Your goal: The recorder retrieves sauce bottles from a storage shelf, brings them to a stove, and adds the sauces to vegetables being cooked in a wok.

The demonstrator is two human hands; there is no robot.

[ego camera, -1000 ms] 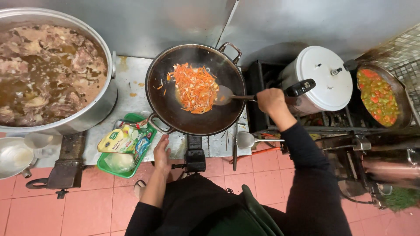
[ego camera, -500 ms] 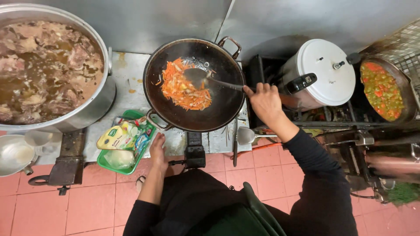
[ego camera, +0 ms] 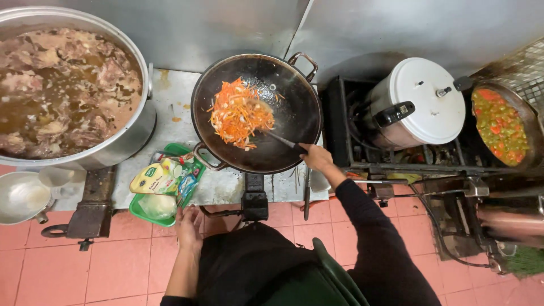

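Note:
A black wok (ego camera: 294, 113) holds shredded orange and white vegetables (ego camera: 238, 113) on its left side. My right hand (ego camera: 315, 157) grips the dark handle of a metal spatula (ego camera: 272, 135) whose blade lies in the vegetables. My left hand (ego camera: 188, 225) hangs low by the counter's front edge, just below a green tray (ego camera: 141, 215) of packets, holding nothing; its fingers look loosely apart.
A huge pot of brown broth with meat (ego camera: 62, 90) stands at left, a small metal bowl (ego camera: 20, 195) below it. A lidded pressure cooker (ego camera: 419, 102) and a pan of mixed vegetables (ego camera: 501, 124) sit on the stove at right. Red floor tiles lie beneath.
My right hand has moved left and nearer the wok's front rim, pushing the spatula into the vegetables. The vegetables now lie further left. My left hand dropped slightly lower.

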